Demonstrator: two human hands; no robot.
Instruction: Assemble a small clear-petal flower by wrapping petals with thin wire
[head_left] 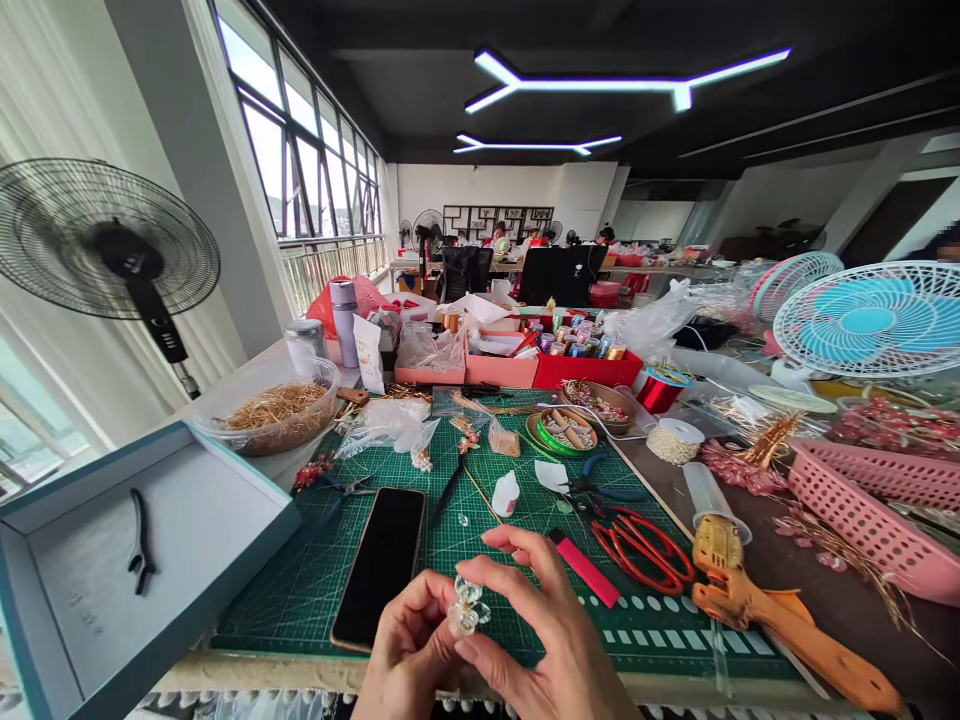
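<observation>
Pinching a small cluster of clear glassy beads (468, 604) between them, both hands are working low over the near edge of the dark green gridded cutting mat (315, 570). The left hand (409, 655) is curling its fingers closed around the cluster from below, while the right hand (544, 630) is closing thumb and forefinger on its top, the other fingers arching loosely above.

Judging by its size, the piece is only partly built: a few petals or beads seem to be joined, though the view is too small to tell whether wire is holding them. Plenty of loose stock is lying unused around the mat, so much appears left to do.

Just beyond the hands, a black smartphone (381, 565) is lying face up, a flat pink strip (588, 572) is resting beside the right hand, and red-handled scissors (643, 548) are sitting past that. An orange glue gun (757, 605) is lying to the right, off the mat. A small white squeeze bottle (507, 494) is standing mid-mat, with a round green tin of bits (568, 432) behind it. A clear bowl of straw-coloured fibre (277, 408) and an open pale blue box (150, 560) are crowding the left side. A pink plastic basket (870, 505) is hemming in the right.
</observation>
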